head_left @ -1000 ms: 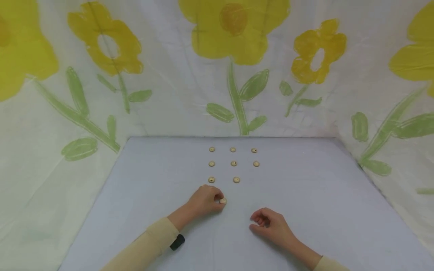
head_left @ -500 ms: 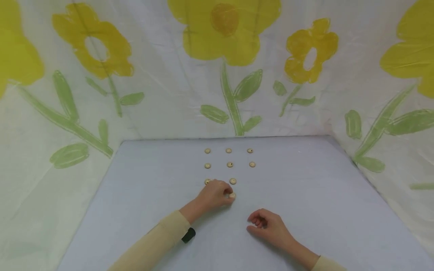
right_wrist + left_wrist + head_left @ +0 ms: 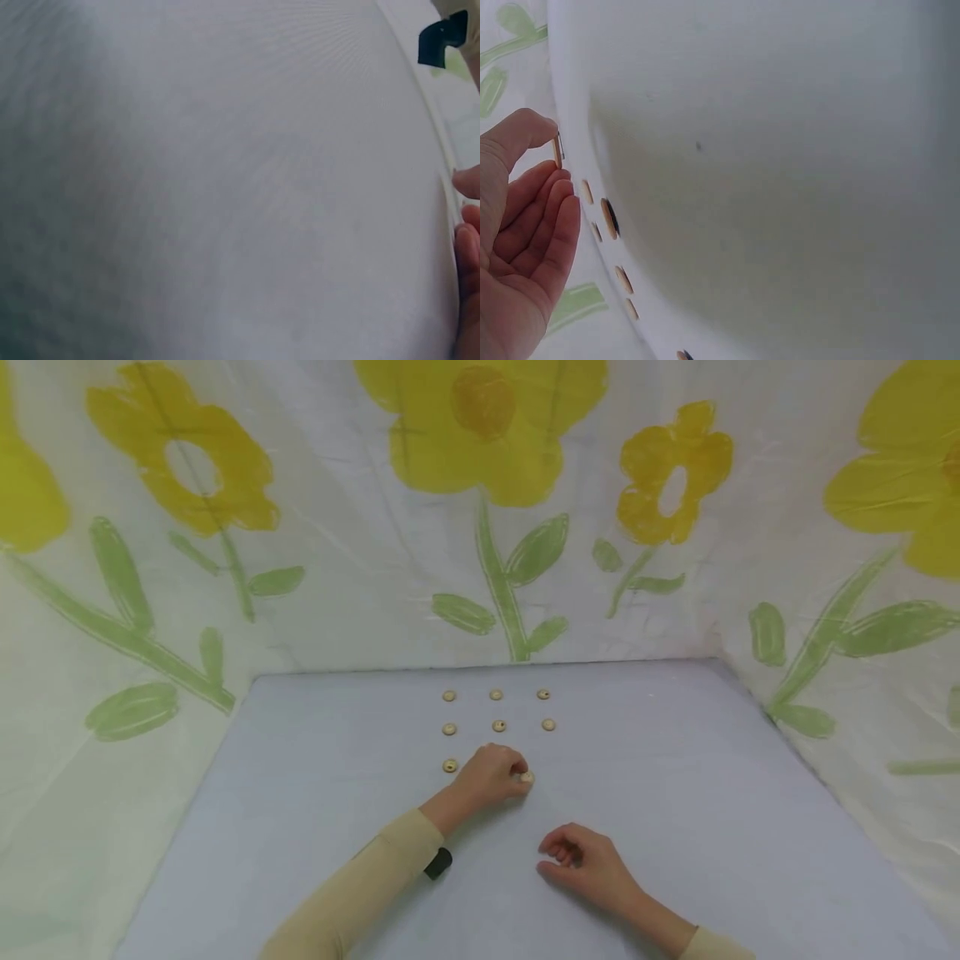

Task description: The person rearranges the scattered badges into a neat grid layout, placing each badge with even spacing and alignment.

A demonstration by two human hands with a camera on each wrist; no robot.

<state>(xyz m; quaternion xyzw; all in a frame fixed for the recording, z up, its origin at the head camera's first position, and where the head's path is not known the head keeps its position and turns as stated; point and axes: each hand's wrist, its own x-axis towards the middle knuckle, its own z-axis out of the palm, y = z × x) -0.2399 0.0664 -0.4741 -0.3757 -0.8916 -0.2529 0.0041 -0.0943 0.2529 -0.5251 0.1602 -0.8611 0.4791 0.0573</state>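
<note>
My left hand pinches a small round wooden disc between thumb and fingertips, over the table at the right end of the front row. In the left wrist view the same disc shows edge-on between thumb and fingers. Behind the hand, other pale discs lie flat in a grid, among them a front-left disc and a dark-spotted middle disc. The front row's middle disc is hidden by my left hand. My right hand rests low over the table, fingers loosely curled, holding nothing.
The pale table runs back to a white cloth wall painted with yellow flowers. A back-row disc sits near the table's far edge. A black wrist camera hangs below the left sleeve.
My left hand has moved right and away from me with the pinched disc, now covering the front row's middle disc. The head view has shifted slightly; the right hand stays put.
</note>
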